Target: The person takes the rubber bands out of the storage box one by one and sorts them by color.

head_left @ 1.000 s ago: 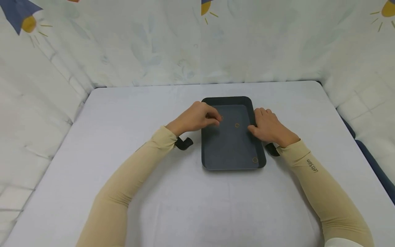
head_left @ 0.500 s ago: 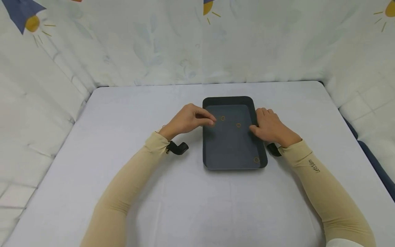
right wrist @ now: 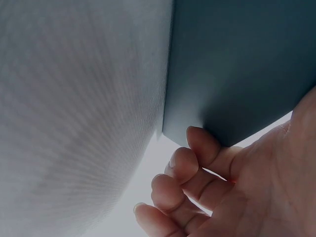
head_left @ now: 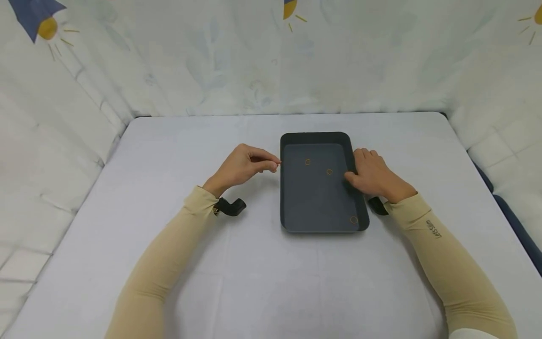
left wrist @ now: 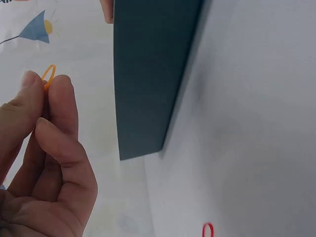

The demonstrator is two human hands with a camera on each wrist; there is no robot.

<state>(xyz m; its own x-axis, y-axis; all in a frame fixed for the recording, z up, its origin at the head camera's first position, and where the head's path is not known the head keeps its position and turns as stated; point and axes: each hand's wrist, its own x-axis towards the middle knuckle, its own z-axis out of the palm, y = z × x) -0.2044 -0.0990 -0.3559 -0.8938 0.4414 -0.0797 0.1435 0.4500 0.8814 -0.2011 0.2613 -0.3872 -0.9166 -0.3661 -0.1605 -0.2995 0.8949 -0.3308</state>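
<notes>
A dark grey rectangular tray (head_left: 317,202) lies on the table with several thin yellow-orange rubber bands inside. One rubber band (head_left: 307,162) is near its far left, another rubber band (head_left: 329,172) right of that, and a third rubber band (head_left: 353,220) in the near right corner. Just outside the left rim, my left hand (head_left: 241,169) pinches an orange rubber band (left wrist: 49,76) between thumb and forefinger, its loop standing above the fingertips. At the right side, my right hand (head_left: 372,174) grips the tray wall, thumb over the rim and fingers outside.
White cloth covers the table (head_left: 271,282), with a patterned curtain (head_left: 237,56) behind its far edge. A small red loop (left wrist: 208,230) shows at the bottom of the left wrist view; what it belongs to is unclear. Black wrist mounts (head_left: 230,207) sit below the hands.
My left hand has moved left, from above the tray to just outside its left rim, fingertips together throughout. The right hand keeps its hold, and the bands in the tray stay put.
</notes>
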